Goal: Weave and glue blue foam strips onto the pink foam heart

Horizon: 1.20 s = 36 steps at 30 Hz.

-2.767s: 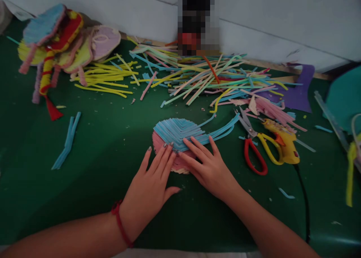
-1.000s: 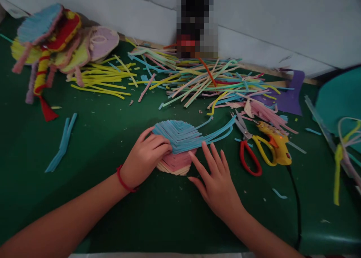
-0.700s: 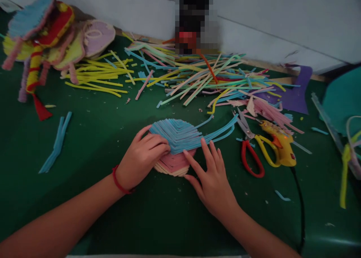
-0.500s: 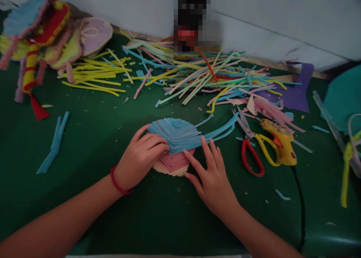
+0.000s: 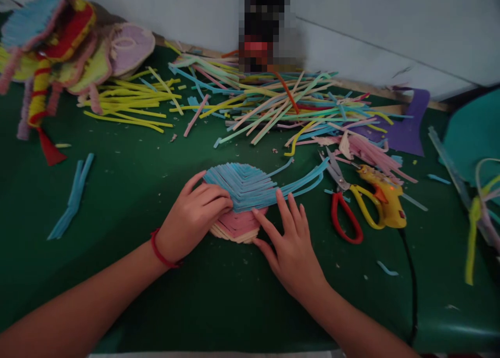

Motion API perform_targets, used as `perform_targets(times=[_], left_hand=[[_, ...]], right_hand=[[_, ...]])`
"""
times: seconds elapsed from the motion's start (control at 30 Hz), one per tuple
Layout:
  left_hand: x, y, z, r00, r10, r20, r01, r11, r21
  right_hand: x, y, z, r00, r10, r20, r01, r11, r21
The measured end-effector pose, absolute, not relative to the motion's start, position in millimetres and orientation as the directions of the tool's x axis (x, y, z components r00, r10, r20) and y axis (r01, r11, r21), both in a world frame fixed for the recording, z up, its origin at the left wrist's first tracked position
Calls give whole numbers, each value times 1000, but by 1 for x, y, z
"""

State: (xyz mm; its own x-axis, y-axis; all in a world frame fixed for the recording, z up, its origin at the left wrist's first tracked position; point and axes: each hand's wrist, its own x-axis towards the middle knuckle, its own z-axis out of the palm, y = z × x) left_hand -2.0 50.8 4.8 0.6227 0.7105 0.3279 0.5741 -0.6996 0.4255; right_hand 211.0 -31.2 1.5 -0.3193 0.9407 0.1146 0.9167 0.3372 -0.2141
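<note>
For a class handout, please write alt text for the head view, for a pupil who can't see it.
A left hand and a right hand touch a blue, pink and cream disc on a green table. Scissors and a glue gun lie to the right, loose strips behind, fan-shaped crafts far left.

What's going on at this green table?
A person's left hand curls over the left side of a round piece of blue, pink and cream strips, while the right hand lies spread at its right side. Blue ends stick out past the right hand, toward scissors lying open beside a yellow glue gun.
</note>
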Motion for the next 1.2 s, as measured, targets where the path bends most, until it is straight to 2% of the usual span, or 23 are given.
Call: perform_targets(times=[0.3,1.2], left_hand=[[-2,51,5,618,715,328,577,-695,428],[-3,52,3,626,712,318,581,-698,418]], right_hand=[[212,-34,-1,-314,949,41,926,316,-206],[212,-37,-2,-271,961,50,942,276,-189]])
